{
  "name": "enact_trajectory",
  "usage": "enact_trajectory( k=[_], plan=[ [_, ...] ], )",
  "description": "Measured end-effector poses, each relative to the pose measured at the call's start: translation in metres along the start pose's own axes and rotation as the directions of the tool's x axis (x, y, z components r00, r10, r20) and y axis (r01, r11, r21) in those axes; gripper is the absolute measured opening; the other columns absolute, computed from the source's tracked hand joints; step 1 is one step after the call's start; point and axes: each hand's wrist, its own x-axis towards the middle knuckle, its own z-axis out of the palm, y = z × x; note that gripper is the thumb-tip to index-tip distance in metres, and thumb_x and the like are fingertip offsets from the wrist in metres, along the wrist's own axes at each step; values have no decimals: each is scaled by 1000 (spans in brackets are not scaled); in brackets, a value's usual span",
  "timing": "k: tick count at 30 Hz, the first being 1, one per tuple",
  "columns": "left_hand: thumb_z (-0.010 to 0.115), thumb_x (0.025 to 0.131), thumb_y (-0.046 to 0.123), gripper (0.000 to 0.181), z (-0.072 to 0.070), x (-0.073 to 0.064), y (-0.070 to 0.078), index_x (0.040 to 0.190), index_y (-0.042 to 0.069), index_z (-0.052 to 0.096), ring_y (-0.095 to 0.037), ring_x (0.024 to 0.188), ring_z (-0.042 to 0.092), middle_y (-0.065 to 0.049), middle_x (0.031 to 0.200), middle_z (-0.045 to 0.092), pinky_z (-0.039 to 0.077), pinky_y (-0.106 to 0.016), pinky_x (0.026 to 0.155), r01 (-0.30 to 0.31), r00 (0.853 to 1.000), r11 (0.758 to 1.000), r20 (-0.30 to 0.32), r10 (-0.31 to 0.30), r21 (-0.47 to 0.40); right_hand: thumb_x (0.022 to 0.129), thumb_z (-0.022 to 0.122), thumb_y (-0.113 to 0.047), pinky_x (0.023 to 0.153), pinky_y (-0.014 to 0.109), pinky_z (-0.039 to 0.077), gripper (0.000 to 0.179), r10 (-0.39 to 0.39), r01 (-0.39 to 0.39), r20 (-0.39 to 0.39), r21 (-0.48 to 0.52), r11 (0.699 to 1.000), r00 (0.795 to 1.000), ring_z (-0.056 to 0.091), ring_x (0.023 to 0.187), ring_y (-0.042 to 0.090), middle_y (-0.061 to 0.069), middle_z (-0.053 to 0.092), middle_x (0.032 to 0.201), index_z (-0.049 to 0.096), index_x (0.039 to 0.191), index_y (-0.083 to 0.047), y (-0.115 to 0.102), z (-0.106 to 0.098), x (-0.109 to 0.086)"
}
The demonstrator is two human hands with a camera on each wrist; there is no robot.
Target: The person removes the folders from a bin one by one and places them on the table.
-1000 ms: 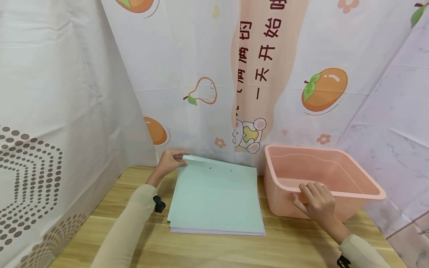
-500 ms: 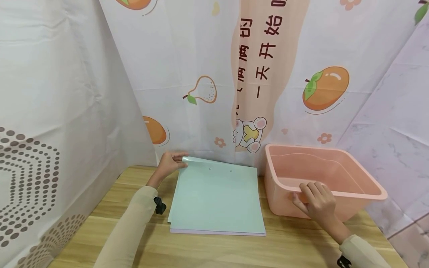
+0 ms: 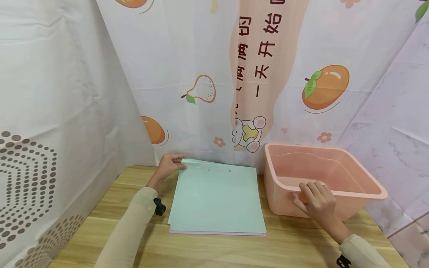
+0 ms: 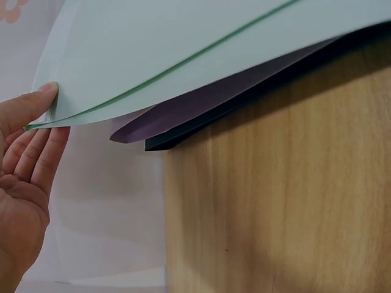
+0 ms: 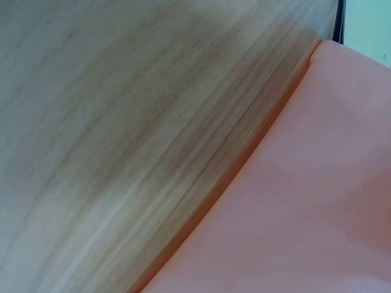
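A pale green file folder point(image 3: 218, 201) lies on top of a small stack, with two small rivet-like dots near its far edge. My left hand point(image 3: 168, 165) pinches its far left corner between thumb and fingers, and that corner is raised. Beneath the green cover, the left wrist view shows a second green layer, then a purple folder point(image 4: 183, 110) and a dark one point(image 4: 160, 144). My right hand point(image 3: 316, 201) grips the near rim of a pink plastic bin point(image 3: 275, 193), fingers over the edge and thumb outside. That hand is out of sight in the right wrist view.
Stack and bin stand side by side on a wood-grain table point(image 3: 214, 253). Behind them hangs a fruit-printed curtain point(image 3: 201, 126), close to the table's far edge. Another pale curtain point(image 3: 83, 111) borders the left side, and a marbled one point(image 3: 392, 149) the right.
My left hand and the pinched folder corner have come down slightly. The green layers' near left corners line up more closely. The right hand stays on the bin rim.
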Motion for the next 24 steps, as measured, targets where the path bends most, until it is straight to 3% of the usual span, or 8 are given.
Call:
enact_trajectory(
  k=[4,11,24],
  plan=[
    [82,83,4,38,0,2,-4,121,3,75,-34,119,66,-19,130,69,57,-48,98,3,1000,1000,-1,-3,8,95,59,-32,45,47,38,44,0,0,-4,2,1000,1000,43,48,33,15,52,58,61,70,4,0,1,0],
    [83,83,2,38,2,5,-13,120,-1,74,-28,108,71,-22,124,71,59,-28,85,-13,1000,1000,2,13,15,96,59,-32,46,47,38,44,-2,2,-5,1,1000,1000,43,48,33,15,51,58,60,70,4,-1,1,0],
    [82,84,2,39,2,4,-16,122,-2,73,-7,95,70,-24,118,73,56,-18,78,10,1000,999,10,-9,-44,96,59,-32,48,46,37,44,1,0,-12,15,1000,1000,41,48,33,15,50,57,60,70,4,-1,1,2]
  ],
)
